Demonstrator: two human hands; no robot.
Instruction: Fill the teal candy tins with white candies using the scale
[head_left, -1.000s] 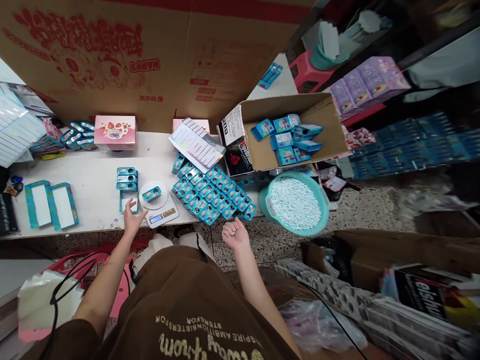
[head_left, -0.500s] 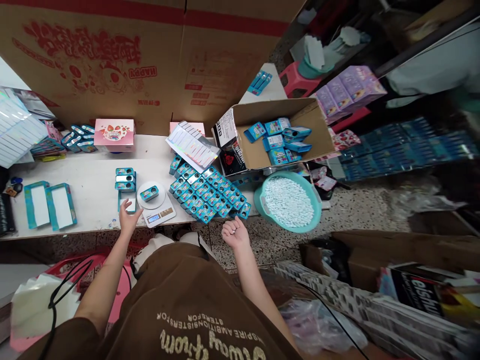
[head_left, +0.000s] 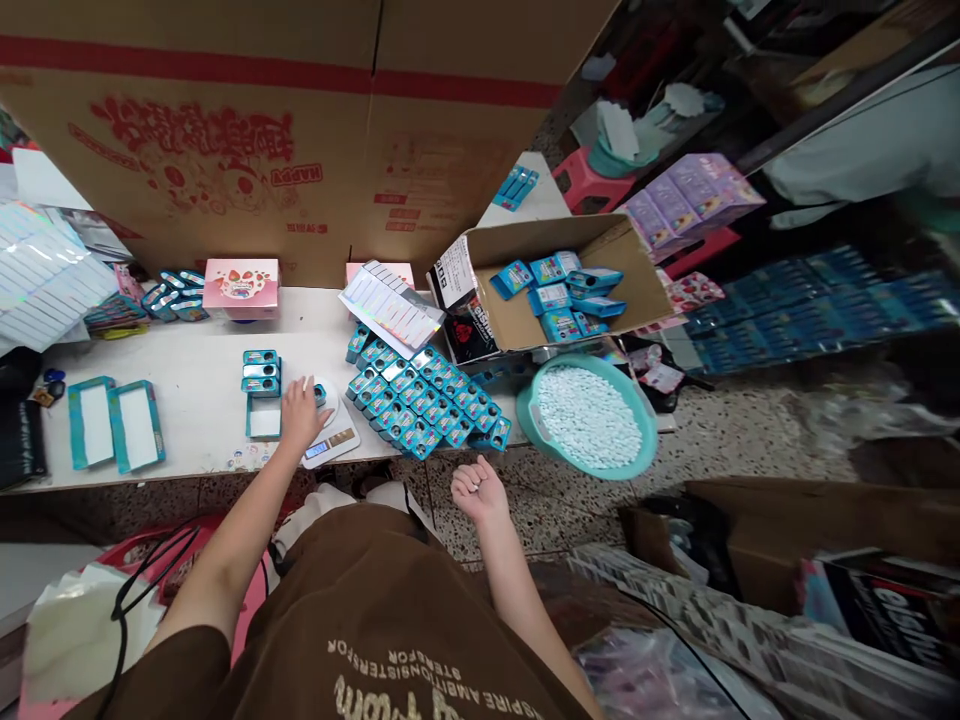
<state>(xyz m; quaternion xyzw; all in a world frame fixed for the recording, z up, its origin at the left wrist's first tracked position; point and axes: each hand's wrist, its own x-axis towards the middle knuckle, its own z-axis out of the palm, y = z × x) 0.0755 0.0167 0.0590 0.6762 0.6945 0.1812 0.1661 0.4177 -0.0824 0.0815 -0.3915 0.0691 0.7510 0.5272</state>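
My left hand reaches over the white digital scale, its fingers closed round a small blue box on the weighing plate. Most of that box is hidden by the hand. Just left of the scale is a blue tray with a white inside, and small blue boxes fill its far part. My right hand is curled palm up in front of the table edge, with small white tablets showing among its fingers. Rows of small blue boxes with round dark openings stand between the hands.
A teal basin of white tablets stands at the right. Behind it, an open carton holds more blue boxes. Two blue trays lie at the left. A large cardboard box and a pink strawberry box stand at the back.
My left hand has moved right, from the tray to the box on the scale, and closed on it. My right hand stays curled in nearly the same place. The view has shifted slightly.
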